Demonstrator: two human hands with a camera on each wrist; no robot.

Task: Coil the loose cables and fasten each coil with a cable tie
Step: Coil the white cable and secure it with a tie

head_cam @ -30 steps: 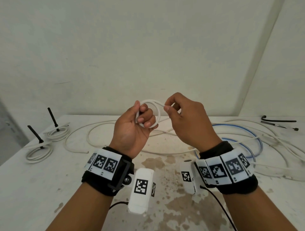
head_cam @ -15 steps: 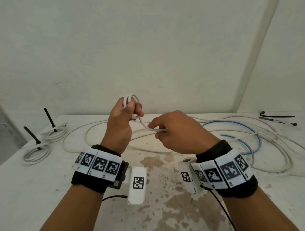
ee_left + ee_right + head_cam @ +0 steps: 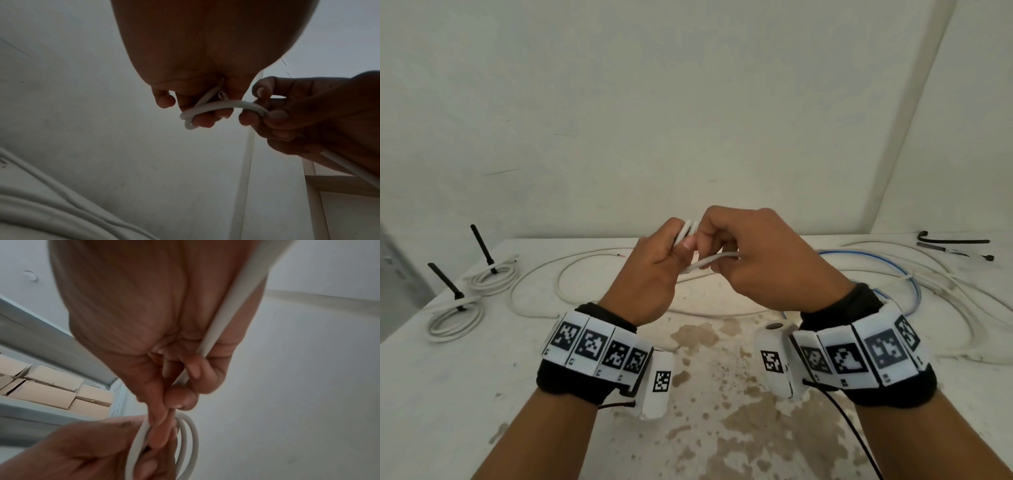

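White cable [image 3: 710,263] runs left to right between the left hand [image 3: 650,274] and right hand [image 3: 763,260], raised over the table [image 3: 482,377]; knuckles hide most of its small coil [image 3: 690,228] at 12 o'clock.

Left wrist view, dim: fingers [image 3: 203,121] curl through the loops [image 3: 190,119].

Right wrist view, blurred: fingers [image 3: 195,369] pinch the strand [image 3: 216,331], which runs toward 1 o'clock and is cut off there.
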